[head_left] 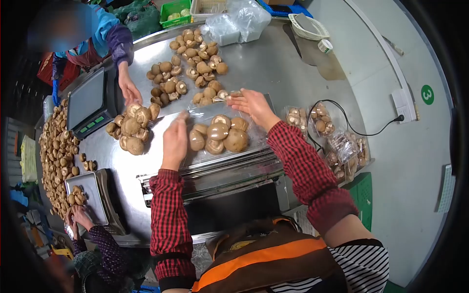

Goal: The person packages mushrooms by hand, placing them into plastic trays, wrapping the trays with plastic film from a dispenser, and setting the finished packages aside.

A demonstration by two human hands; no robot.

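Between my hands a pack of brown mushrooms lies under clear plastic film, on top of a film-wrapping machine. My left hand is at the pack's left side, fingers stretched away from me and slightly blurred at the tips. Over the pack's far right side my right hand reaches, its fingers stretched out flat, touching or just above the film's far edge. A few mushrooms sit just beyond the right fingertips. Whether either hand pinches the film is hard to see.
Mushroom clusters lie left, by a co-worker's hand; more groups lie beyond. A scale and loose mushroom pile are farther left. Another person's hands are near a tray. Wrapped packs and a cable are right.
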